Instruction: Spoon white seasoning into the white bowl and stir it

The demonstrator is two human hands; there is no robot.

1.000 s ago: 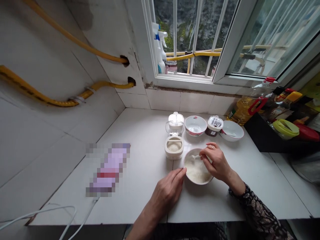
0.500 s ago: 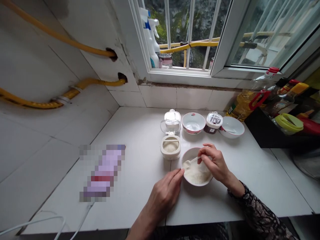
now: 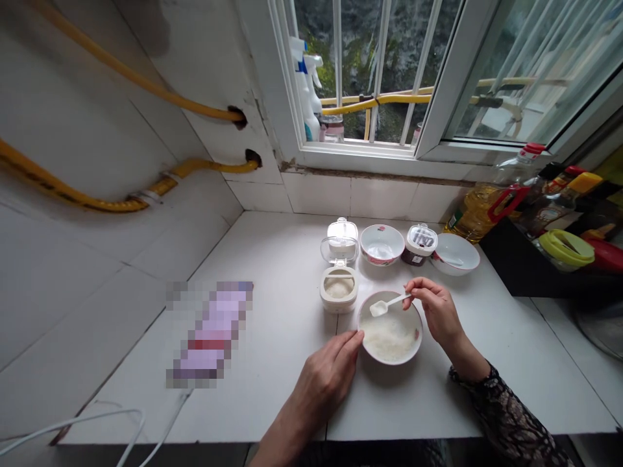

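Note:
A white bowl (image 3: 390,356) with a pale grainy powder in it stands near the front of the counter. My left hand (image 3: 331,370) lies at its left side, fingers together and their tips gripping the rim; the thumb is mostly hidden. Between the fingertips of my right hand (image 3: 437,311) is a small white spoon (image 3: 384,307), held over the bowl's far part. A little pale powder seems to lie in its scoop. Just behind and left of the bowl stands a cream seasoning jar (image 3: 339,302) with its lid up and pale powder inside.
Along the back stand a lidded white jar (image 3: 342,228), a flowered bowl (image 3: 382,244), a dark-bottomed jar (image 3: 419,244) and another bowl (image 3: 456,255) with a spoon inside. An oil bottle (image 3: 479,206) and a black rack (image 3: 511,259) occupy the right. A blurred purple object (image 3: 219,331) lies left.
My right hand has lifted the spoon out of the powder and drawn slightly right. My left hand stays at the bowl's rim. The whole view has shifted a little.

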